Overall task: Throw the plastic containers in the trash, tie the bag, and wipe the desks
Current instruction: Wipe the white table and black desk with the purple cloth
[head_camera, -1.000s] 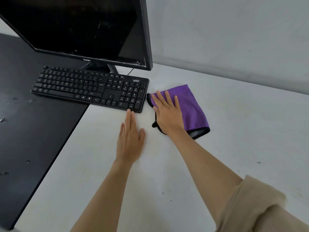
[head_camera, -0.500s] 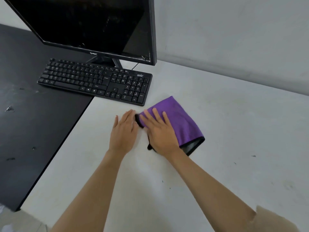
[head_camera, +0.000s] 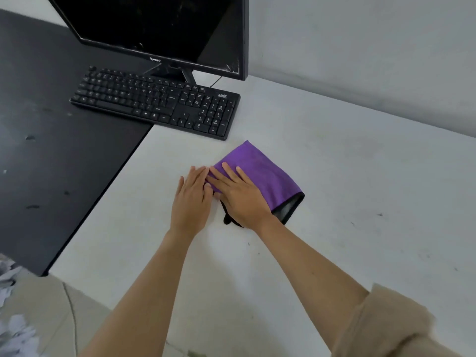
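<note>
A folded purple cloth [head_camera: 260, 171] with a black edge lies on the white desk [head_camera: 334, 176]. My right hand [head_camera: 239, 197] presses flat on the cloth's near left part, fingers straight and spread. My left hand [head_camera: 192, 202] lies flat on the desk right beside it, its fingertips touching the cloth's left corner and my right fingers. No plastic containers or trash bag show in this view.
A black keyboard [head_camera: 157, 104] sits behind the hands, straddling the white desk and a dusty black desk [head_camera: 51, 150] on the left. A black monitor [head_camera: 159, 27] stands behind it against the grey wall. Crumpled white paper [head_camera: 13, 318] lies on the floor at lower left.
My right hand has slid the cloth toward me, away from the keyboard. My left hand drew back with it and now touches the cloth's left corner.
</note>
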